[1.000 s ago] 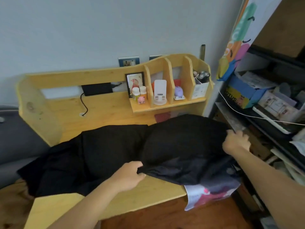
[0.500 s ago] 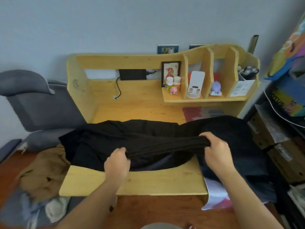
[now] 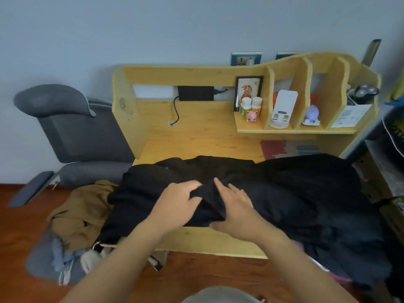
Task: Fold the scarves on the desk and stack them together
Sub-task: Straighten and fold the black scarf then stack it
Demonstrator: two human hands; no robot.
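Black scarf fabric [image 3: 284, 193] lay spread across the front of the wooden desk [image 3: 196, 136], its right part spilling over the desk's right edge and its left end hanging off the left front corner. Near the middle of the front edge, a bunched fold of the cloth rose between the two hands. The left hand [image 3: 177, 204] gripped that fold, fingers curled into the fabric. The right hand [image 3: 236, 208] lay on the cloth just beside it, fingers fairly straight and pointing away from the person, thumb low near the desk edge; whether the thumb pinched any cloth could not be told.

Behind the scarf, a red-and-grey mat [image 3: 282, 148] lay on the desk under the shelf. The shelf compartments held a framed picture [image 3: 248, 90], two small bottles [image 3: 251, 106], a pink figurine [image 3: 251, 115], a white stand [image 3: 283, 109] and a purple toy [image 3: 312, 112]. Left of the desk stood a grey chair [image 3: 74, 127], and on the floor lay a brown garment [image 3: 80, 213] and more cloth.
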